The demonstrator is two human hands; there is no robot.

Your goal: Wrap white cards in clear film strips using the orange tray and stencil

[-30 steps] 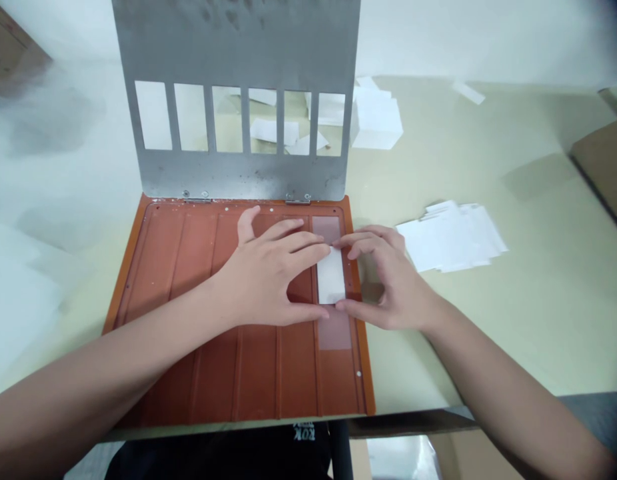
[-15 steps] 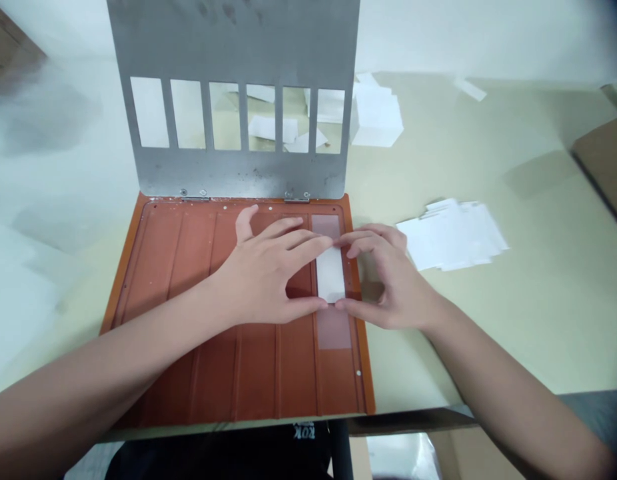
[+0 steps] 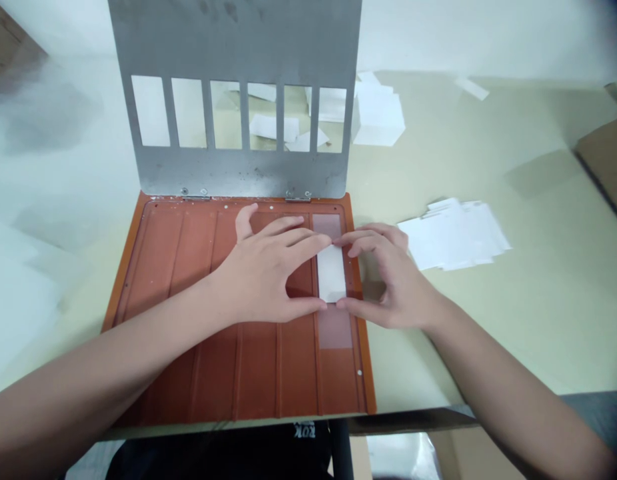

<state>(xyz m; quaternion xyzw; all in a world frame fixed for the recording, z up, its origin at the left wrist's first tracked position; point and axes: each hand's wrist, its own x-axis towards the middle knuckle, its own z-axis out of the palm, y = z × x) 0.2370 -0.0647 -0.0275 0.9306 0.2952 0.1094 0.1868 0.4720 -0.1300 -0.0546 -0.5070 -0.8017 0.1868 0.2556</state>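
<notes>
A small white card (image 3: 332, 275) lies on a translucent film strip (image 3: 335, 328) in the rightmost channel of a red-brown grooved board (image 3: 258, 367). My left hand (image 3: 268, 273) reaches over the board, its thumb and index finger at the card's near and far ends. From the right, my right hand (image 3: 388, 277) spans the same card, thumb at the near end and index finger at the far end. The fingertips of the two hands almost meet at both ends. Hinged to the board's far edge, a grey metal plate (image 3: 238, 170) with several rectangular windows stands raised.
To the right on the table (image 3: 513, 320) lies a loose pile of white cards (image 3: 451, 237). Behind the plate are a taller white card stack (image 3: 378, 117) and scattered pieces. A brown box (image 3: 606, 163) is at the far right. The table's front edge runs just below the board.
Hardly anything differs. Both hands keep the same position at the ends of the white card, and the whole view has shifted very slightly.
</notes>
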